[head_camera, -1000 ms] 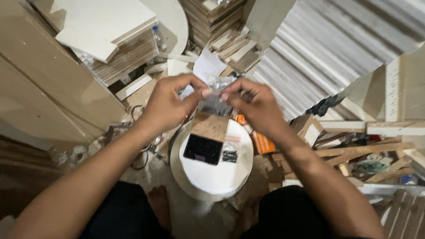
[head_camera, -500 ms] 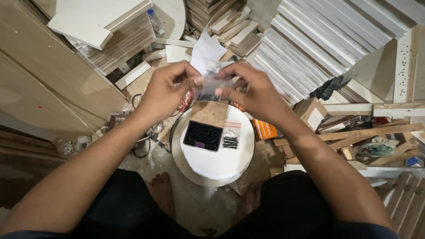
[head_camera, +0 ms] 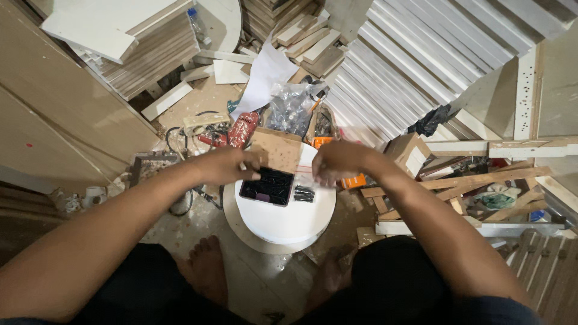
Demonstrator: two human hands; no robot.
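Both hands are working low over the round white counter (head_camera: 289, 219), and from the head view I am reading the grip as follows. My left hand (head_camera: 226, 167) is resting at the upper left corner of the small black tray (head_camera: 268, 186), its fingers curled down at the tray's edge and touching it; whether they are pinching anything I cannot tell. My right hand (head_camera: 337, 162) is hovering over the far right part of the counter, fingers bent together above the small clear bag of dark screws (head_camera: 304, 193), which is lying flat on the white top just beside the tray. Whether that grip is clamped on anything is hidden by the knuckles.

The tray is sitting on the left half of the counter, filled with dark screws. A brown cardboard flap (head_camera: 277, 150) is leaning just behind it, between my two hands.

Further back on the floor, a larger crumpled clear plastic bag (head_camera: 292, 108) of dark hardware is lying well apart from both hands, next to a white sheet of paper (head_camera: 262, 75). A red power drill (head_camera: 238, 132) is lying left of it among cables. White boards (head_camera: 421, 54) are stacked to the right, and my bare feet (head_camera: 208, 268) are showing below the counter.
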